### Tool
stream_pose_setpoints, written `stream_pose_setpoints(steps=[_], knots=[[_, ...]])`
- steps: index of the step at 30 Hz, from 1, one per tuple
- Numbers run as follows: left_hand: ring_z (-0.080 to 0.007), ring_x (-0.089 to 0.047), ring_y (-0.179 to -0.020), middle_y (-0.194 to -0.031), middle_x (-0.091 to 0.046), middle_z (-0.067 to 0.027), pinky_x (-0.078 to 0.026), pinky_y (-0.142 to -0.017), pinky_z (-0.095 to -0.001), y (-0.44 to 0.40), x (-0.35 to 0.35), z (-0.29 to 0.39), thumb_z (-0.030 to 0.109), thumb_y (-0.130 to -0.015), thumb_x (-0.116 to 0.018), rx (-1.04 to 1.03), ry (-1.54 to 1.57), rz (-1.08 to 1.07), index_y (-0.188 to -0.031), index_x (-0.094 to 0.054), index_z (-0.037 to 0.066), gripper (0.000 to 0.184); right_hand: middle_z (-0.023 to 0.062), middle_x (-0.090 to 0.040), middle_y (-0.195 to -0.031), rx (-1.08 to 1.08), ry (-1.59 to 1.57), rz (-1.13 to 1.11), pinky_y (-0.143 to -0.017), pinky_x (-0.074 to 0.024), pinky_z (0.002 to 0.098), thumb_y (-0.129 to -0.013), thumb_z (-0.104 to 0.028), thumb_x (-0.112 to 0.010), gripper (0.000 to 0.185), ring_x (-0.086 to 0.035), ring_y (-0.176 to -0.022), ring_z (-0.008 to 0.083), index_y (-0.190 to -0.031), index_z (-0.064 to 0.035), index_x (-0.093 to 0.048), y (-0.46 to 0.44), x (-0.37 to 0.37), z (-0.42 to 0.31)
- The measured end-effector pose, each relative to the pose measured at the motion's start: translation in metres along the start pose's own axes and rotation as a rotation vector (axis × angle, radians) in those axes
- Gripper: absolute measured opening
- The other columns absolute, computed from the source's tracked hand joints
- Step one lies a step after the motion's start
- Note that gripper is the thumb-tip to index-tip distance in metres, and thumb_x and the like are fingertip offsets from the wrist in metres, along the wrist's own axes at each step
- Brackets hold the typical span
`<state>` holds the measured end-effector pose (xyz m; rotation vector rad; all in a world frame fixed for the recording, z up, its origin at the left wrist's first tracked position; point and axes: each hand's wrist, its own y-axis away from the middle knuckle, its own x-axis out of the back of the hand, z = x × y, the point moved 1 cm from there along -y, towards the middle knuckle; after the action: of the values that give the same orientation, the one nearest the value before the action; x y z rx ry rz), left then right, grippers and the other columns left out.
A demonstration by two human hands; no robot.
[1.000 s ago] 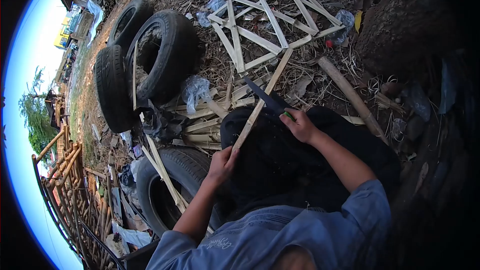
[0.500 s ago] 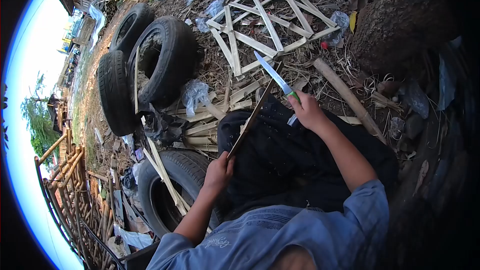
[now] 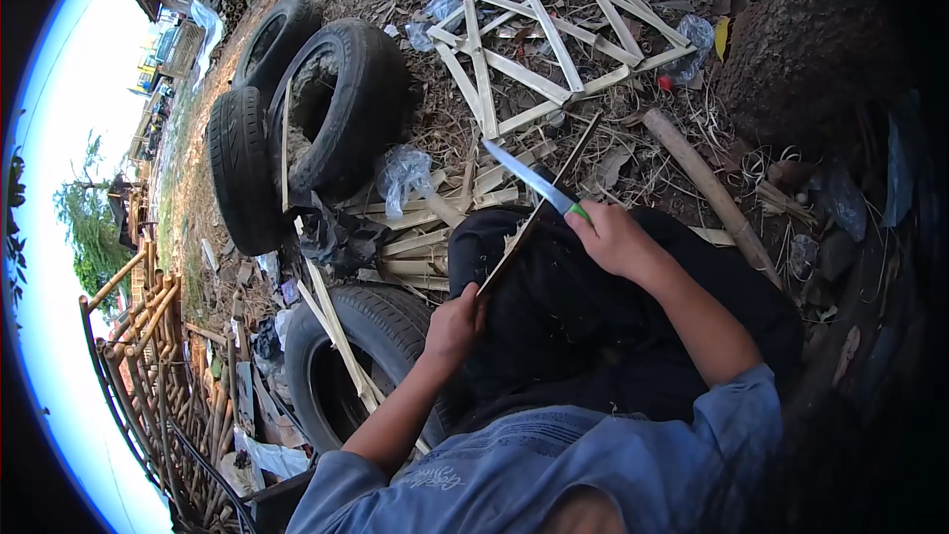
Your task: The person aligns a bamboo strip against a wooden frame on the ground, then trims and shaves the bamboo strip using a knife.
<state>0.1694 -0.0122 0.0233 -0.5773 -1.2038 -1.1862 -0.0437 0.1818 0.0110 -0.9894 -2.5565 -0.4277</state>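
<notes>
My left hand (image 3: 455, 328) is closed round the lower end of a thin bamboo strip (image 3: 513, 246), which slants up and to the right over my dark trousers. Part of the strip shows a pale, shaved face. My right hand (image 3: 611, 237) grips a knife (image 3: 529, 174) by its green handle. The blade points up and to the left and crosses the strip; whether it touches cannot be made out. Several split bamboo pieces (image 3: 415, 242) lie on the ground beyond my knee.
A lattice frame of pale strips (image 3: 544, 81) lies ahead. Old tyres (image 3: 371, 89) stand on the left, and another tyre (image 3: 321, 361) lies by my left arm with strips across it. A bamboo pole (image 3: 707, 188) is on the right, near a rough trunk-like mass (image 3: 811, 49).
The knife blade has swung left and now lies across the bamboo strip, where before it was apart on the right. The whole view has shifted slightly.
</notes>
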Motion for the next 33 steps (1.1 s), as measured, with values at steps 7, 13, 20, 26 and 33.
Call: stream_pose_setpoints(steps=[7,13,20,26,33], knots=[[-0.0432,-0.059,-0.064,-0.066,-0.058,-0.0228,-0.045,-0.057,-0.0531,0.001,-0.003,-0.002,0.023,-0.094,-0.051,-0.003,-0.028,0.014,-0.092,-0.047,0.005,0.019,0.0249,-0.062,-0.073,0.034,0.056,-0.02,-0.064,-0.0484,0.0508,-0.095,-0.029,-0.052,0.033,-0.062,-0.074,0.044,-0.083,0.0015,-0.055,0.011,-0.021,-0.002],[-0.0434,-0.059,-0.065,-0.066,-0.059,-0.0228,-0.045,-0.058,-0.0532,0.002,-0.005,0.001,0.024,-0.094,-0.051,-0.026,-0.014,0.058,-0.093,-0.047,0.005,0.02,0.0251,-0.06,-0.069,0.011,0.044,0.102,-0.059,-0.0468,0.05,-0.096,-0.027,-0.049,0.032,-0.061,-0.07,0.044,-0.083,0.0018,-0.055,0.01,-0.023,0.007],[-0.0443,-0.059,-0.065,-0.066,-0.058,-0.0241,-0.045,-0.058,-0.054,-0.001,-0.005,0.002,0.026,-0.094,-0.05,0.001,0.019,0.034,-0.093,-0.046,0.004,0.022,0.0225,-0.059,-0.065,-0.083,-0.089,0.203,-0.058,-0.0456,0.0478,-0.096,-0.026,-0.05,0.031,-0.06,-0.064,0.0424,-0.09,0.003,-0.057,-0.001,-0.012,0.029],[-0.0444,-0.058,-0.062,-0.064,-0.057,-0.0234,-0.045,-0.057,-0.0533,0.001,-0.01,-0.007,0.023,-0.094,-0.052,-0.044,0.003,0.061,-0.095,-0.047,0.005,0.019,0.0205,-0.06,-0.065,0.017,-0.04,0.167,-0.054,-0.0458,0.0443,-0.096,-0.026,-0.051,0.031,-0.06,-0.06,0.0408,-0.089,0.0029,-0.057,-0.006,-0.002,0.031],[-0.0441,-0.058,-0.063,-0.065,-0.058,-0.0243,-0.045,-0.056,-0.0534,0.001,-0.009,-0.004,0.022,-0.094,-0.052,-0.019,-0.002,0.063,-0.093,-0.047,0.004,0.019,0.0204,-0.06,-0.069,-0.014,-0.031,0.059,-0.062,-0.0463,0.0428,-0.096,-0.026,-0.051,0.031,-0.063,-0.068,0.0373,-0.087,0.0026,-0.058,-0.002,0.014,0.018]])
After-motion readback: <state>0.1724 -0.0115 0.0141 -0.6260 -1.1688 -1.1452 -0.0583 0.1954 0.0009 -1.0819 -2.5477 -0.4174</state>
